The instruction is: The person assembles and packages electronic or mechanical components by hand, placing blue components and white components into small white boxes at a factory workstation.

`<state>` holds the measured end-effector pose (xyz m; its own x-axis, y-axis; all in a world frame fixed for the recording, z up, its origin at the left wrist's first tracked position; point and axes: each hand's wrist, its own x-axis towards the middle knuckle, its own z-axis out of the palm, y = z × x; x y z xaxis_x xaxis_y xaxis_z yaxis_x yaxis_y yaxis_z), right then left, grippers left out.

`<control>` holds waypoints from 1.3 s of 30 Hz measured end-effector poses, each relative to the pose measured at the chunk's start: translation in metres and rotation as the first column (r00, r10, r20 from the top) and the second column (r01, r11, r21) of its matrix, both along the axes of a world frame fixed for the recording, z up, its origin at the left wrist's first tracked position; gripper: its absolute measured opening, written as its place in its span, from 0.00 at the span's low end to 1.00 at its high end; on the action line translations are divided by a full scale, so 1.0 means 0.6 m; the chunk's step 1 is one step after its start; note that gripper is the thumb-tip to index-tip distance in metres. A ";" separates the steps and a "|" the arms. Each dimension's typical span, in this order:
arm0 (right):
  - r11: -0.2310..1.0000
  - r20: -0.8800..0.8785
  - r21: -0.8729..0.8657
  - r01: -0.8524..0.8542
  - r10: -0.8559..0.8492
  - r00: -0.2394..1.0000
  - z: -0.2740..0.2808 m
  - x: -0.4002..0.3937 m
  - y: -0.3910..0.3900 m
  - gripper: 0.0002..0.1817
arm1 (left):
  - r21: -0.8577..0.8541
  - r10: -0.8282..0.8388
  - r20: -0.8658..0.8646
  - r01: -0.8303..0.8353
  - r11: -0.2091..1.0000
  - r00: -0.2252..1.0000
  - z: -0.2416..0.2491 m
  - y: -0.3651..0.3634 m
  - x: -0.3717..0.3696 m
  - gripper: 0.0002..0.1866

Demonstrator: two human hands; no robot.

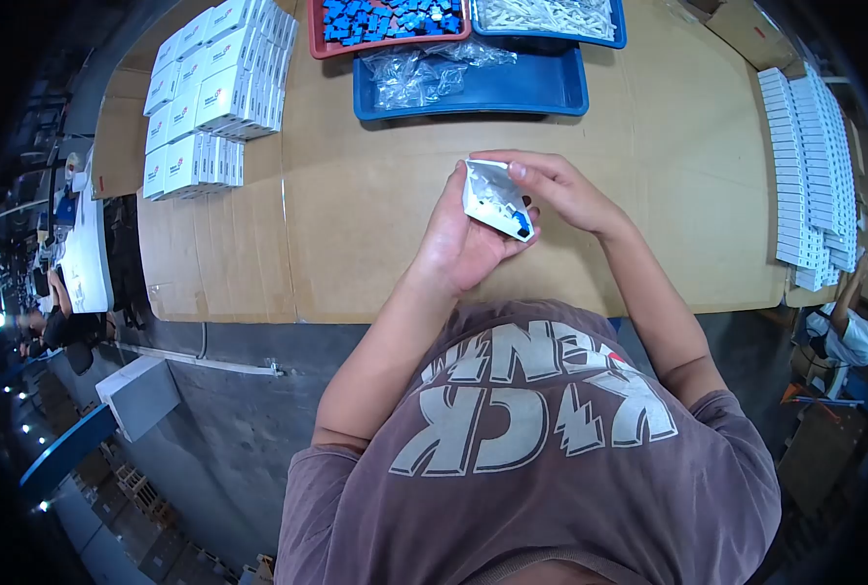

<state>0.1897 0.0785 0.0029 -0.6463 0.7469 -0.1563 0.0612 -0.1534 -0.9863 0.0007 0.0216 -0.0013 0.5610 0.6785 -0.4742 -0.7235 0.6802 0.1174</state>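
Note:
A small white box (485, 200) is held above the table, its top side open toward me. Inside it lie a blue piece (522, 222) and some white and clear contents that I cannot make out fully. My left hand (458, 234) is wrapped around the box from below and the left. At the box's upper right edge is my right hand (556, 190), its thumb and fingers bent against the far rim. Whether the right fingers pinch a flap or part of the contents is hidden.
Stacked white boxes (221, 97) stand at the back left, and more white boxes (806, 175) at the right. Beyond my hands are a blue tray (541, 97) with clear plastic bags, a red tray (319, 44) of blue pieces, and another blue tray (619, 34) of white pieces.

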 end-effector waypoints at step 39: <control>0.990 -0.031 0.142 0.000 0.004 1.000 0.000 -0.009 -0.028 0.31 | -0.029 0.085 -0.182 -0.092 0.995 0.980 0.035 -0.011 0.022 0.31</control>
